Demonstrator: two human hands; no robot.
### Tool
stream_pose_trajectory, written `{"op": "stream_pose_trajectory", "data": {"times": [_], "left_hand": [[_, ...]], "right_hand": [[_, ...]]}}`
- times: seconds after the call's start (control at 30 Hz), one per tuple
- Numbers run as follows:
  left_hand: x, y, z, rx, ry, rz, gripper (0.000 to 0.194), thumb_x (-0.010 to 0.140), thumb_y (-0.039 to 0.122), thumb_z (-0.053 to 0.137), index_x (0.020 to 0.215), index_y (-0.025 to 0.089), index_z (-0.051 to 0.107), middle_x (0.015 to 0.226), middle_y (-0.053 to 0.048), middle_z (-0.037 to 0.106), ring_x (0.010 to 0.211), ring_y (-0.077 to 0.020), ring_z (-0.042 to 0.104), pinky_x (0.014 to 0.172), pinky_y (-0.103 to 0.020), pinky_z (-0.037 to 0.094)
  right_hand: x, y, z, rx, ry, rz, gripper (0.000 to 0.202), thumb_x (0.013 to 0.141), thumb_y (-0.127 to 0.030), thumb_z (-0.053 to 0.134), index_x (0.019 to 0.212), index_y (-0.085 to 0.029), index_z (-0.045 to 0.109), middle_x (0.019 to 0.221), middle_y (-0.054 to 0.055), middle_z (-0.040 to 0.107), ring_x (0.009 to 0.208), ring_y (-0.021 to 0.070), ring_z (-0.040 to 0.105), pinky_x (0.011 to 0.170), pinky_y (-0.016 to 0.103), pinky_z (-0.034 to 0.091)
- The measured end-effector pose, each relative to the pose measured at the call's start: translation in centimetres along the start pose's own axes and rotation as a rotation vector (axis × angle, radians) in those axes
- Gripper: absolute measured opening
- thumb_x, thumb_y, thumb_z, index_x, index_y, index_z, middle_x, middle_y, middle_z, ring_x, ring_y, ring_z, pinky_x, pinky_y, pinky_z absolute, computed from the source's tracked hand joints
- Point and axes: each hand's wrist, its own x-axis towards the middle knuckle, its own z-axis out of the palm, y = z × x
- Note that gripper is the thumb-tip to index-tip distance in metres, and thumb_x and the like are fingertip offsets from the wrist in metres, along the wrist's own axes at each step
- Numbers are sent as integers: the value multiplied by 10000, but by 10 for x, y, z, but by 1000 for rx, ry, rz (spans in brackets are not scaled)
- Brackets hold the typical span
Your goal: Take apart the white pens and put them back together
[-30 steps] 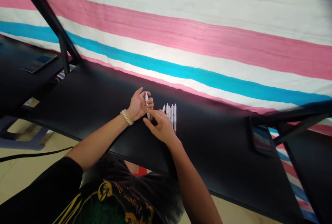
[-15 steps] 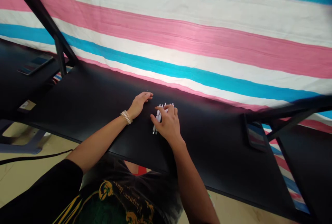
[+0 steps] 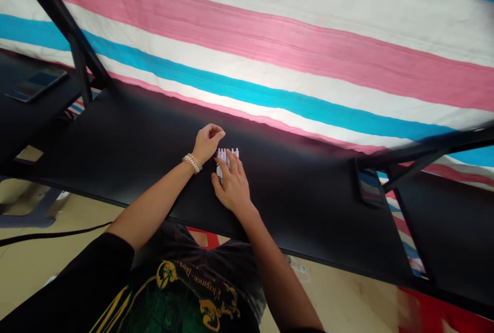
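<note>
Indoors, black table (image 3: 304, 194), striped cloth (image 3: 270, 55), left hand (image 3: 207, 142) curled, right hand (image 3: 233, 183) spread over what seem pens (image 3: 223, 155)

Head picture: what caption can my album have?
Right hand over white pens on a black table, left hand close by.

Pink, turquoise and white stripes are running across the cloth (image 3: 270, 60), black is covering the table (image 3: 309, 194), and gold swirls are brightening the black shirt (image 3: 193, 292)!
</note>
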Motion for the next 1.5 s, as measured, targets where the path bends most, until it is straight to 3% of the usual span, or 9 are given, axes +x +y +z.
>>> {"op": "stream_pose_trajectory", "data": {"times": [0.23, 0.37, 0.5, 0.77, 0.93, 1.07, 1.2, 1.4, 1.5], "left_hand": [[8, 0, -9, -78, 52, -68, 77, 762, 224, 692, 746, 168, 641, 698, 3, 620, 638, -113, 563, 632, -257, 448], [8, -2, -8, -55, 41, -52, 73, 762, 218, 694, 754, 165, 644, 700, 1, 625, 644, -111, 567, 642, -257, 448], [6, -2, -5, 9, 31, -26, 69, 769, 210, 694, 754, 169, 641, 702, -2, 627, 634, -112, 558, 625, -259, 439], [6, -4, -7, 4, 20, -8, 68, 778, 198, 697, 751, 169, 641, 682, 6, 618, 619, -107, 554, 607, -254, 437], [5, 3, -7, -54, -43, 32, 98, 813, 257, 709, 835, 162, 694, 828, -43, 703, 764, -134, 659, 708, -267, 506], [-1, 18, -8, -242, -181, -86, 300, 840, 401, 721, 1033, 171, 715, 1029, -99, 737, 867, -161, 703, 757, -287, 553], [-6, 27, -9, -443, -308, -225, 407, 793, 416, 788, 1102, 166, 701, 1032, -113, 739, 899, -179, 720, 819, -321, 577], [-4, 23, -9, -545, -195, -230, 338, 793, 382, 802, 1029, 162, 703, 1042, -98, 740, 1020, -201, 718, 975, -370, 553], [-4, 22, -7, -533, -185, -226, 349, 802, 381, 796, 1059, 167, 694, 1082, -106, 736, 1061, -222, 713, 997, -412, 549]], "right_hand": [[9, -27, 11, 75, 64, 50, 450, 991, -314, 447, 1425, -211, 509, 1611, 126, 303, 1503, 334, 241, 1206, 549, 267], [1, -13, -5, 121, 140, 108, 401, 990, -332, 454, 1355, -212, 568, 1484, 156, 422, 1368, 327, 405, 1122, 520, 378], [-9, 3, -16, 172, 128, 216, 278, 975, -308, 466, 1139, -197, 661, 1096, 128, 581, 1027, 264, 571, 938, 417, 485], [1, 23, -32, 133, -58, 132, 91, 854, -194, 545, 882, -197, 633, 806, 26, 555, 649, 153, 518, 670, 293, 426], [17, 46, -46, 398, -7, 177, 18, 822, -213, 596, 817, -198, 604, 694, -9, 581, 608, 132, 538, 597, 256, 427], [34, 51, -51, 744, -32, 117, 137, 852, -332, 641, 850, -199, 605, 695, -13, 604, 576, 117, 536, 534, 239, 432], [51, 50, -46, 864, -27, 47, 206, 846, -394, 681, 861, -198, 622, 730, 2, 629, 622, 123, 564, 547, 241, 462], [54, 57, -24, 850, 80, 118, 333, 955, -483, 547, 1081, -195, 654, 742, 4, 670, 547, 105, 552, 515, 233, 443], [48, 61, -16, 752, 108, 149, 378, 990, -492, 482, 991, -188, 706, 663, -3, 645, 493, 105, 526, 493, 240, 414]]}}
